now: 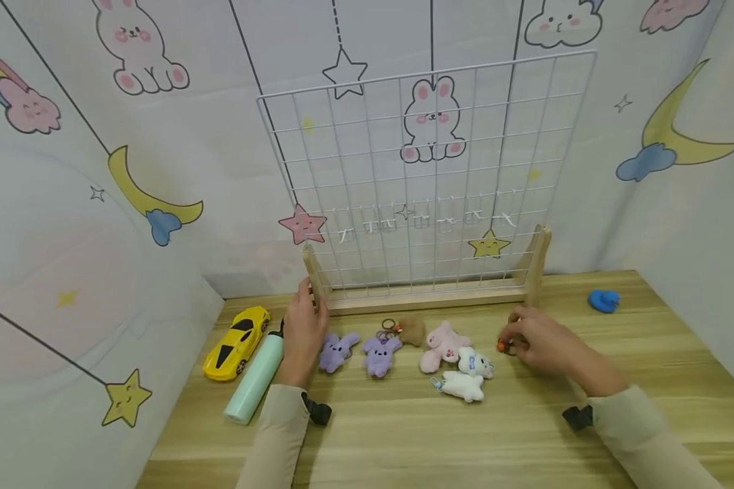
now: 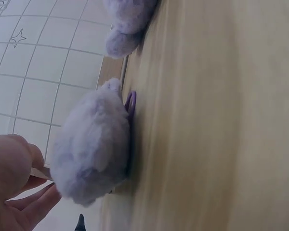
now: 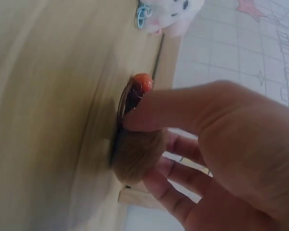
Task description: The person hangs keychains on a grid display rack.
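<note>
At the left end of the wooden stand [image 1: 428, 299] that holds a white wire grid [image 1: 416, 136], my left hand [image 1: 302, 333] pinches the stand's side piece between thumb and fingers. A purple plush keychain [image 2: 94, 144] lies right beside this hand, and a second purple plush [image 1: 379, 356] is further right. My right hand [image 1: 541, 343] is low over the table on the right. Its thumb and fingers hold a brown furry keychain [image 3: 139, 154] with an orange bead [image 3: 143, 83] and a metal ring. In the head view the hand hides most of that keychain.
Between the hands lie another brown plush [image 1: 412, 331], a pink plush [image 1: 445, 341] and two white plushes, one of them nearer the front [image 1: 463, 386]. A yellow toy car [image 1: 238, 343] and a mint green bottle [image 1: 255, 380] lie left; a blue rubber duck [image 1: 603, 300] sits far right.
</note>
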A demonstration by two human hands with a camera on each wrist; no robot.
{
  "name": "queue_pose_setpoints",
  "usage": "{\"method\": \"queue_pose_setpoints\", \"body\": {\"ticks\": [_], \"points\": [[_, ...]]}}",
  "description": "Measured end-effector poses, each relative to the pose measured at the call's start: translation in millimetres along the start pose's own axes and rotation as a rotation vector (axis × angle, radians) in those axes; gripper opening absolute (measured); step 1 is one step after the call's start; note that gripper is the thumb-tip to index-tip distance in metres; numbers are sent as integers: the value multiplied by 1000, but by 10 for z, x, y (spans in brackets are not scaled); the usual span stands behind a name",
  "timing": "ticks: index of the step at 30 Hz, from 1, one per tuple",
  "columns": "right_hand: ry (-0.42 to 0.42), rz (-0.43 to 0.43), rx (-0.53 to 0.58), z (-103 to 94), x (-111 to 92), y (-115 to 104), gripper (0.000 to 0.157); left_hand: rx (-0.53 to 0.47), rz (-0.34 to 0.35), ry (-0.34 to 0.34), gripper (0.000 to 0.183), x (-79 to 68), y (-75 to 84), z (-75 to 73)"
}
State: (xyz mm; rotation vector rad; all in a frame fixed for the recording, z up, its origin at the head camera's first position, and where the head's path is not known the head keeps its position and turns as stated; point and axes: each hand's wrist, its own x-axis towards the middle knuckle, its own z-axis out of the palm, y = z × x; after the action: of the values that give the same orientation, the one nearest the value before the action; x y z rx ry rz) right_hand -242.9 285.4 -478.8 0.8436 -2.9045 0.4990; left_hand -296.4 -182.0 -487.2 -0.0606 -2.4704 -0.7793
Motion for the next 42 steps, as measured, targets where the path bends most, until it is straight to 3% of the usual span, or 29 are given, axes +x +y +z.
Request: {"method": "queue_pose_setpoints", "body": {"ticks": [10, 17, 27, 36, 42], "points": [[48, 101, 20, 85, 6, -67, 10, -6, -3, 23, 49, -9, -15, 64], [124, 138, 100, -18, 38, -37, 1, -29, 1, 45, 44, -1, -44, 77], [409, 67, 313, -285, 75, -136, 7, -48, -9, 33, 41, -4, -29, 62], [426, 166, 635, -512, 212, -346, 28, -65, -12, 28, 42, -9, -50, 39], [510, 168, 721, -547, 334, -424, 32, -79, -11, 8, 43, -17, -37, 38]]}}
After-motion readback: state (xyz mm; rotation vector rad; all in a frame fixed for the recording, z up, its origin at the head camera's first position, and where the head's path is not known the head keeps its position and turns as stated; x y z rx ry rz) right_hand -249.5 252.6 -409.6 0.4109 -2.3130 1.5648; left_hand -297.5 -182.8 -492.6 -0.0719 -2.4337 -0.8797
